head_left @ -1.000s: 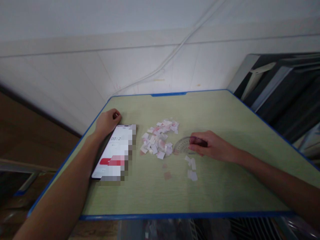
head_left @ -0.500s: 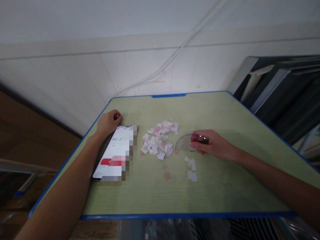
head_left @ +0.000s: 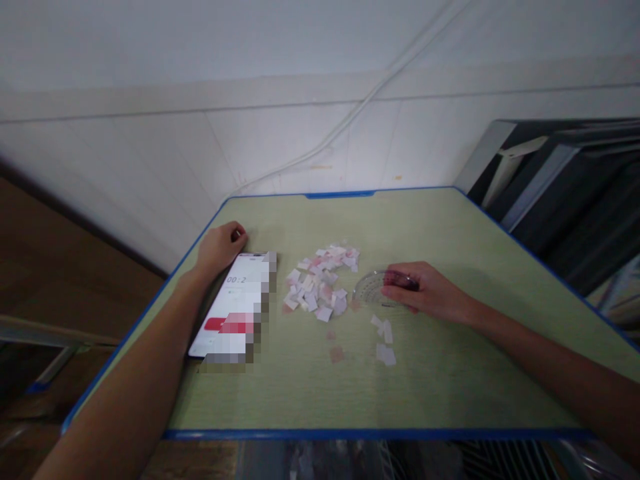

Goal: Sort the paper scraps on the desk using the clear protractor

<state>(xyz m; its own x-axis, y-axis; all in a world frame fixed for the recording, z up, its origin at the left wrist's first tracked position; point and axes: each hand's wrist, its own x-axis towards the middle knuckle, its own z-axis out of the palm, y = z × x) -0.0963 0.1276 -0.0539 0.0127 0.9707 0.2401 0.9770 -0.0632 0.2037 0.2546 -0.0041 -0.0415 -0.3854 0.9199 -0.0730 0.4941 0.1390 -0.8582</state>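
A clear plastic protractor [head_left: 369,288] lies flat on the green table [head_left: 440,373], and my right hand [head_left: 425,292] grips its right part with the fingers over it. Just left of the protractor is a pile of several small white and pink paper scraps [head_left: 320,283]. A few more paper scraps [head_left: 384,340] lie loose in front of the protractor. My left hand [head_left: 219,245] rests in a loose fist on the table at the far end of a phone [head_left: 231,307], whose screen shows a timer and a red button.
The table has a blue rim and stands against a white wall with a cable running down it. Dark metal frames [head_left: 565,193] lean at the right. A wooden floor shows at the left, past the table's edge.
My right hand has slid the protractor a little to the right, away from the pile of scraps. The left hand and the phone have stayed put.
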